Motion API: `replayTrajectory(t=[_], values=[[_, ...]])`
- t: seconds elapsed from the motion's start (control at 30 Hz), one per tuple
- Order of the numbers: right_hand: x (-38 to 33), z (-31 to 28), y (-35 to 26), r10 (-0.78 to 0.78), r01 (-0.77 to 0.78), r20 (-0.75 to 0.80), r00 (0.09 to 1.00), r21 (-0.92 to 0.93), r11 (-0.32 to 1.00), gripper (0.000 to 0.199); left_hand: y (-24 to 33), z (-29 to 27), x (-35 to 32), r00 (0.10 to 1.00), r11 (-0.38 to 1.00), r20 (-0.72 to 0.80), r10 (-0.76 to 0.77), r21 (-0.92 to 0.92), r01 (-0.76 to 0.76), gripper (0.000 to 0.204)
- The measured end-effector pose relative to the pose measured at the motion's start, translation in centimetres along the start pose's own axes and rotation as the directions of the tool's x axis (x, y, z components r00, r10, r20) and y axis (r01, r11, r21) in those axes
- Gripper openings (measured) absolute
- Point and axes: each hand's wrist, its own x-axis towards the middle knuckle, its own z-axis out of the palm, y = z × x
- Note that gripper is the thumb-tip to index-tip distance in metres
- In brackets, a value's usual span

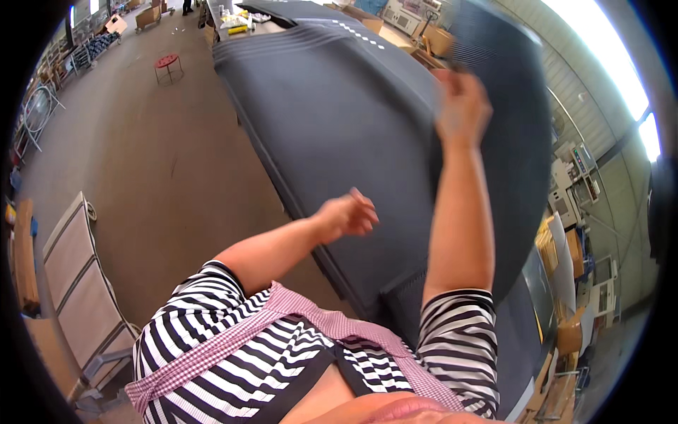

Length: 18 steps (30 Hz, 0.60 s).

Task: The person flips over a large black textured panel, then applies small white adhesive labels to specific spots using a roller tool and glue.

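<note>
Dark ribbed sheet [508, 141] is lifted at one edge off the stack [332, 120] on the tabletop, right hand [462, 109] gripping it. Left hand [347, 215] hovers half-curled, holding nothing. One-handed, it could sag and slip free.

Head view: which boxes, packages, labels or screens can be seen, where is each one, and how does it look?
Cardboard boxes: far end of the floor, top left; brown, blocky.
Cardboard box: beyond the dark sheet, top centre-right; tan.
Yellow packages: far table end; small, bright.
Machine with screen: right wall; pale, boxy, screen too small to judge.
Labels: none clear.
</note>
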Motion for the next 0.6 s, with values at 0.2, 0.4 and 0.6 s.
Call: replayTrajectory(t=[0.2,0.4,0.6], values=[[-7.5,10.6,-10.3,-0.092,-0.311,0.758,0.645,0.371,0.875,0.090,19.8,-20.7,5.7,0.741,0.800,-0.547,0.389,-0.198,-0.566,0.103],[-27.5,3.4,-1.6,-0.164,-0.998,0.986,0.023,0.033,0.060,0.061,24.2,-40.7,6.5,0.424,0.910,-0.824,0.375,0.240,-0.338,0.055],[-41.5,-1.9,2.5,0.268,-0.442,0.962,0.048,0.261,-0.858,0.071,25.1,-41.4,8.2,0.260,0.809,-0.787,0.560,0.587,0.037,0.055]])
